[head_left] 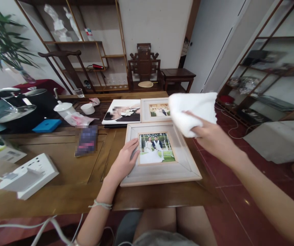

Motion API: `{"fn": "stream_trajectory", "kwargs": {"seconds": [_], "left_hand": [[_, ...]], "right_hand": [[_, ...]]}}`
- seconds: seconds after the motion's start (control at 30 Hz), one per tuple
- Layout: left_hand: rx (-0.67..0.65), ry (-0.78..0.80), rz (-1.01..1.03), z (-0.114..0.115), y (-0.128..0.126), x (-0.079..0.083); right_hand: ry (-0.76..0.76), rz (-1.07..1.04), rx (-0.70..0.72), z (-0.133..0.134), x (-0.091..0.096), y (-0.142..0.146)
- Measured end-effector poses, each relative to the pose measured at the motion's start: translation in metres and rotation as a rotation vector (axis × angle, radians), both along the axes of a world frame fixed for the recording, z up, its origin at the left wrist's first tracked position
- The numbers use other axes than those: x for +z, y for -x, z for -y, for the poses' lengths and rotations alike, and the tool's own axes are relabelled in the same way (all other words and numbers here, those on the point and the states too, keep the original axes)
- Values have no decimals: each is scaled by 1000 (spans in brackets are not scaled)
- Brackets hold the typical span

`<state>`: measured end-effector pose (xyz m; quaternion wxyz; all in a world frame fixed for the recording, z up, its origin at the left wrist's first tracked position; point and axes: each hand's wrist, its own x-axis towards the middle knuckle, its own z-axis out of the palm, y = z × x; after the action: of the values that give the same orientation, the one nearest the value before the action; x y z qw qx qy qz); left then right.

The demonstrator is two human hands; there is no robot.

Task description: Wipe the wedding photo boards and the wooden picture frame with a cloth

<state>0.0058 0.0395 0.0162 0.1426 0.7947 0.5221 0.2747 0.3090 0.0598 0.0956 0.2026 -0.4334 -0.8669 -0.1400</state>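
A large picture frame point(159, 174) with a wide pale mat and a light wooden edge lies flat on the table; a wedding photo point(156, 148) fills its middle. My left hand point(127, 156) rests on the frame's left side, fingers stretched out over the mat. Above the frame's far right corner, my right hand point(204, 131) grips a folded white cloth point(193, 109). Behind the large frame lie a smaller framed photo point(158, 110), partly hidden by the cloth, and a photo panel point(122, 111).
On the wooden table point(85, 198), a white power strip point(34, 176), a blue box point(47, 125), a blurred dark packet point(86, 140), a white cup point(88, 109) and a lidded pan point(16, 113) stand to the left. The table's right edge runs beside the large frame.
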Motion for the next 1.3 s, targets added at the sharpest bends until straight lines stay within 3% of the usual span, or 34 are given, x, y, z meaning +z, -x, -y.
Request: {"fn": "stream_trajectory", "kwargs": {"seconds": [0.1,0.2,0.37,0.47,0.67,0.8,0.9,1.0,1.17,1.3], "left_hand": [[-7,-8,-10,0,1,0],[-9,-6,-17,1,1,0],[6,-2,-18,0,1,-1],[11,-9,-12,-1,1,-2],[15,-43,29,-1,1,-5],[16,-48,20,-1,2,-8],[11,-50,5,-1,3,-8],[4,-48,0,-2,3,-7],[-5,-59,-4,-3,3,-6],[-2,-56,9,-3,3,-7]], "right_hand": [[144,167,126,-15,-26,22],[231,234,127,-32,-47,39],[257,235,113,-36,-49,47],[325,250,171,-12,-35,46],[615,283,242,68,1,49],[644,173,242,85,-9,58],[553,100,195,66,-32,62],[393,68,107,31,-48,60],[294,137,23,-27,-48,57],[336,226,98,-42,-41,60]]}}
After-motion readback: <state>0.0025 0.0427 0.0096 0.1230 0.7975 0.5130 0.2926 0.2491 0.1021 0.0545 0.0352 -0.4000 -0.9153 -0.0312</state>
